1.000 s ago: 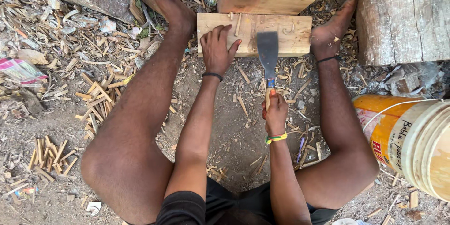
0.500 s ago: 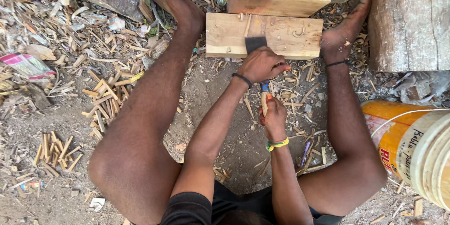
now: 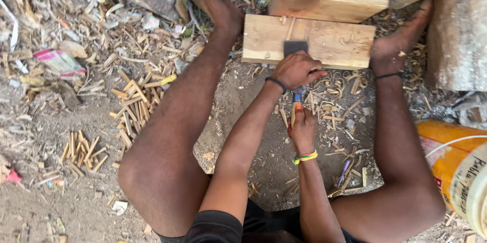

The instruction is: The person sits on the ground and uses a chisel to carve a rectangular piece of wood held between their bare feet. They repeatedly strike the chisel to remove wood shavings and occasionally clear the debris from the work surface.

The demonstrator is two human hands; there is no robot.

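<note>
Your left hand (image 3: 298,69) is clenched over the broad dark blade of the chisel (image 3: 295,48), pressing it against the near edge of the wooden board (image 3: 329,43) (the lower of two stacked boards). Your right hand (image 3: 303,127) is wrapped tight around the chisel's wooden handle, just behind. Wood shavings (image 3: 337,103) litter the dirt beside them.

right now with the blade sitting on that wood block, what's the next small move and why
Probably push the chisel forward along the wood block. The left hand presses on the blade, whose edge lies on the block's face; the right hand grips the handle behind it, and both feet brace the block's ends.
</note>
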